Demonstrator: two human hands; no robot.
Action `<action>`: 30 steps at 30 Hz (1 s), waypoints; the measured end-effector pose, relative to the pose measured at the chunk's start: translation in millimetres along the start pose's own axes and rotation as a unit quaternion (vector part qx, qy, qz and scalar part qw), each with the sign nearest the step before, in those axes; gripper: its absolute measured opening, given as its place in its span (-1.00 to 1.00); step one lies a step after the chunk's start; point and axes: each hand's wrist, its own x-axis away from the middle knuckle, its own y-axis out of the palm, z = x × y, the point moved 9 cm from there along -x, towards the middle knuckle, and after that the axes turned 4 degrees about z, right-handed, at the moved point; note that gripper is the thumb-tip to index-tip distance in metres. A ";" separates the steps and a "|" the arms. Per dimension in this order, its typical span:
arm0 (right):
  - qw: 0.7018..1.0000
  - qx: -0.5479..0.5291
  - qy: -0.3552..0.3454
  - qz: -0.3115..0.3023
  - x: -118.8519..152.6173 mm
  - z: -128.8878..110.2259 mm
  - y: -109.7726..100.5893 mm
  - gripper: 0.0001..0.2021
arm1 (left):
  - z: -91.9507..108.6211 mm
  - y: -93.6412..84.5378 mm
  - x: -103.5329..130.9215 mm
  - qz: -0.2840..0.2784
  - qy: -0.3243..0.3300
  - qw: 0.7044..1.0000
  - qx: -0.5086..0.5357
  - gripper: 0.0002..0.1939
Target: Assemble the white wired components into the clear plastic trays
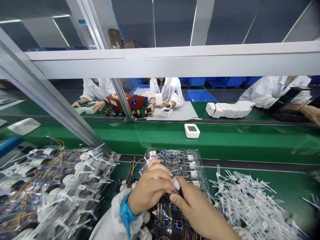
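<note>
My left hand (pixel 151 183), a blue strap round its wrist, has its fingers bent in and pinched at a small white-and-black part (pixel 177 184). From the other side my right hand (pixel 191 201) grips the same part between thumb and fingers. Both hands cover much of it, so its full shape is hidden. Under them lies a clear plastic tray (pixel 200 163) with small white parts, little circuit boards and thin coloured wires. To the right is a heap of white plastic strips (pixel 252 200) that look like cable ties.
At left, stacked clear trays (pixel 62 193) hold white-and-black parts, wires and white strips. Beyond runs a green conveyor belt (pixel 150 136) carrying a white device with a screen (pixel 192 130). A slanted metal post (pixel 60 103) rises at left. Several co-workers in white coats sit across.
</note>
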 end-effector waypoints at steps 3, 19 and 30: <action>1.000 -0.014 -0.012 0.001 -0.5 -2.7 -1.5 -0.75 | 1.1 -1.6 -1.8 -0.015 -0.003 1.000 -0.007 -0.86; 0.991 -0.002 -0.002 0.136 4.2 3.0 -55.7 -0.64 | 10.2 -13.0 -4.2 -0.194 -0.204 0.960 -0.009 -0.47; 0.953 0.109 -0.112 0.258 20.2 -15.9 -59.5 -0.40 | 1.2 108.5 0.3 0.199 -0.447 0.724 0.486 -0.51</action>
